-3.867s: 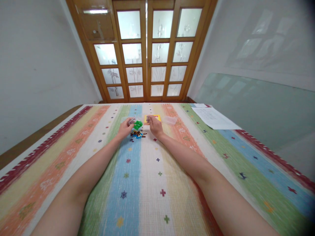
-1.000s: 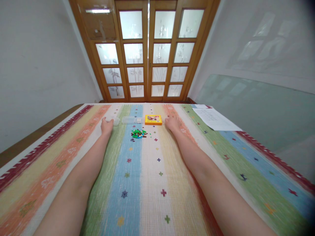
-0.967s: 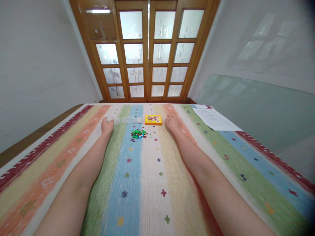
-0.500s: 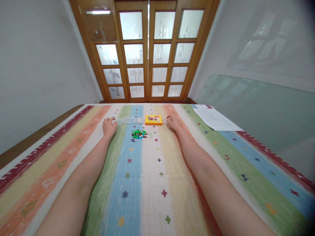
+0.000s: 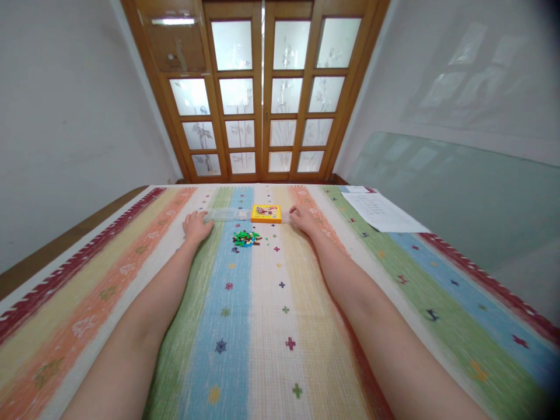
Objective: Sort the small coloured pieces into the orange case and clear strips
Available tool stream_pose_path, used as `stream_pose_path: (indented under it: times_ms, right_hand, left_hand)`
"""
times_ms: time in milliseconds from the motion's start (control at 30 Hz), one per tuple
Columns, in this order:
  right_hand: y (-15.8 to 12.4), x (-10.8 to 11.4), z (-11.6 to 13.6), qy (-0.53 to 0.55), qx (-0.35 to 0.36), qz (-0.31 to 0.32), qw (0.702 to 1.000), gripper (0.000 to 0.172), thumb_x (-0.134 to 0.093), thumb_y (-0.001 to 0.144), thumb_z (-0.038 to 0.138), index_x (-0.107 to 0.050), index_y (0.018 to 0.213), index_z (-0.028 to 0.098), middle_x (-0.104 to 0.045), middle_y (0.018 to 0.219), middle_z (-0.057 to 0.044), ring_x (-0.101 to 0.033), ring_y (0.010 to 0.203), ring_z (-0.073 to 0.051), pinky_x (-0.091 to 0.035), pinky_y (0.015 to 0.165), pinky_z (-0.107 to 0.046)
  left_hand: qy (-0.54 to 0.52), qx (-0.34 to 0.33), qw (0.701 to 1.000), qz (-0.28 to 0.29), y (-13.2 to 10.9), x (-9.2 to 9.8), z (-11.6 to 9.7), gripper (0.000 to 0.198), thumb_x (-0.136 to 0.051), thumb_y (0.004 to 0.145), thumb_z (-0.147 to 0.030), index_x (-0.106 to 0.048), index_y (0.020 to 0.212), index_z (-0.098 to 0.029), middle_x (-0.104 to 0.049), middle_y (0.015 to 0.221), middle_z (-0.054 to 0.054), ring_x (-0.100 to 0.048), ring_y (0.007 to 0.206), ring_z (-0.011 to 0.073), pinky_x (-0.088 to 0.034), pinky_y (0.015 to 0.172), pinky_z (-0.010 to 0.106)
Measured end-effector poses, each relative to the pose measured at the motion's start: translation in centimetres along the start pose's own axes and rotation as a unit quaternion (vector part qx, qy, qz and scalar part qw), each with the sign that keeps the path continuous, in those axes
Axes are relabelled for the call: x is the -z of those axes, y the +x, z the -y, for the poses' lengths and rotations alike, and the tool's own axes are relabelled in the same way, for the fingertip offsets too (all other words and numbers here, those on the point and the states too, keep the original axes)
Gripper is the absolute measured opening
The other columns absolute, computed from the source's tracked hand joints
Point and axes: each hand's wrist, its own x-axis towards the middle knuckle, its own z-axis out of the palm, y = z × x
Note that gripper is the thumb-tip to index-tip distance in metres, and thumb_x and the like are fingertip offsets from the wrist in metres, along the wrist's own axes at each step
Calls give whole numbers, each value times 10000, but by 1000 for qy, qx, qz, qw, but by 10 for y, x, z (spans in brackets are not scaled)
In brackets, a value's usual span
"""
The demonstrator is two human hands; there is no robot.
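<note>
Across the far part of the table runs a row of clear plastic containers [image 5: 227, 215], with a yellow box [image 5: 266, 214] bearing a printed picture at its right part. My left hand [image 5: 198, 226] rests at the row's left end, thumb and fingers apart and touching the clear plastic. At the other end, beside a short clear plastic piece [image 5: 286, 217], is my right hand [image 5: 303, 219]. Its fingers are bent, with thumb and forefinger a little apart. A small pile of toy building bricks [image 5: 246, 238], mostly green with brown, blue and white, lies in front of the row.
A striped, patterned cloth [image 5: 266, 315] covers the table. White paper sheets [image 5: 380, 211] lie at the far right, near a pale glass panel [image 5: 472, 192] by the wall. Wooden doors with glass panes [image 5: 265, 87] stand beyond the table.
The yellow box has shifted left along with my right hand. My left hand has moved slightly right, and the row between the hands is shorter. The brick pile stays put.
</note>
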Motion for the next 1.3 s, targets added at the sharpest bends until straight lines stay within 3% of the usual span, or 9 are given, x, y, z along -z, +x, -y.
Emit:
stream_pose_path:
  times_ms: [133,267,467,767,967,1033,1300]
  right_hand:
    - [0,-5,0,-2,16,-4,1000,265,-525,828,215,-702,1024,203,-718,1133,-93,-632,1097,-271,-500,1026,-414]
    - [-3,-7,7,-1,24,0,1000,303,-531,827,192,-712,1070,196,-717,1173,-101,-630,1109,-269,-496,1047,-411]
    - [-8,-9,19,-5,41,15,999,302,-554,865,219,-705,1125,186,-712,1221,-104,-624,1143,-255,-485,1065,-391]
    - [-12,-5,25,-2,45,28,999,323,-593,864,208,-696,1168,183,-708,1257,-106,-628,1168,-259,-481,1081,-402]
    - [-12,-11,29,0,60,37,997,324,-615,887,253,-695,1192,178,-700,1270,-117,-631,1172,-262,-484,1085,-412]
    - [-11,-14,30,3,72,43,996,329,-623,885,261,-700,1193,176,-699,1270,-118,-629,1179,-260,-482,1095,-411]
    - [-12,-14,34,31,102,58,993,409,-632,838,212,-737,1233,194,-642,1456,-132,-551,1417,-280,-371,1258,-496]
  left_hand:
    - [68,22,997,0,-1,3,0,579,-720,853,-457,-689,1391,-245,-501,1590,221,-412,1468,493,-329,1176,701]
    - [62,26,998,-2,2,4,3,536,-698,882,-459,-696,1370,-236,-512,1576,227,-427,1468,479,-337,1172,697]
    - [45,49,997,-36,5,8,6,375,-681,893,-463,-725,1179,-225,-632,1416,201,-528,1382,419,-394,1152,593]
    - [69,60,994,-53,4,11,7,360,-746,835,-451,-653,1090,-213,-684,1256,198,-606,1253,412,-435,1092,559]
    - [-1,91,987,-134,9,14,16,396,-668,909,-465,-612,1193,-195,-647,1273,163,-592,1276,344,-450,1127,475]
    - [-24,72,986,-150,10,13,14,400,-656,928,-474,-605,1209,-194,-639,1282,157,-577,1296,328,-443,1146,456]
    - [-48,-41,997,-49,7,2,-10,384,-654,934,-432,-650,1235,-193,-633,1367,169,-545,1369,342,-390,1220,477]
